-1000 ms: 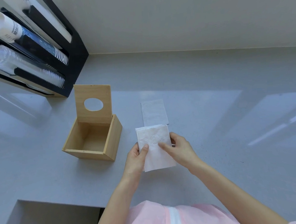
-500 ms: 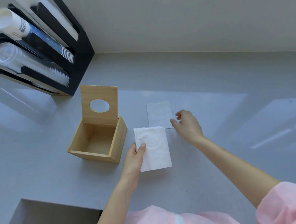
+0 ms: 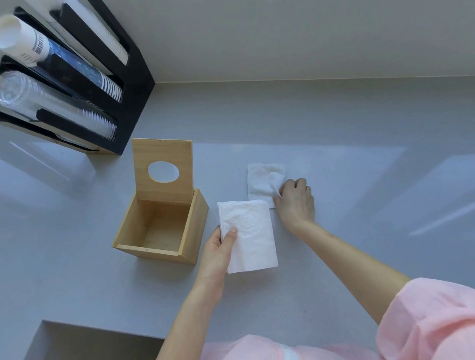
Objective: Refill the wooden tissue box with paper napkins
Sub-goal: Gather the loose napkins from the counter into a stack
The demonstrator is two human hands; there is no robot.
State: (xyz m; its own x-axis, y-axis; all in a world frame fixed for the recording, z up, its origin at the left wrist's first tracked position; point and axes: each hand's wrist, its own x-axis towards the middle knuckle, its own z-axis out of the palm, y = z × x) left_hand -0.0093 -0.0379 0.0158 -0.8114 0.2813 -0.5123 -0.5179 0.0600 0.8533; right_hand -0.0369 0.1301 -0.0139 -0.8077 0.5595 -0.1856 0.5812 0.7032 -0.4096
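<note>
Box (image 3: 160,221) of wood, lid up, nothing inside, on the grey bench (image 3: 340,144).
At its 3 o'clock, left hand (image 3: 217,254) grips a napkin stack (image 3: 248,235); right hand (image 3: 295,201) pinches a napkin (image 3: 263,182) lying flat.

Open wooden tissue box (image 3: 161,227), raised lid (image 3: 163,168) behind

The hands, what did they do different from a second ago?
The right hand let go of the napkin stack, reached away from the person and pinched the napkin on the counter, crumpling its corner. The left hand kept holding the stack alone. The wooden box stayed open and empty.
</note>
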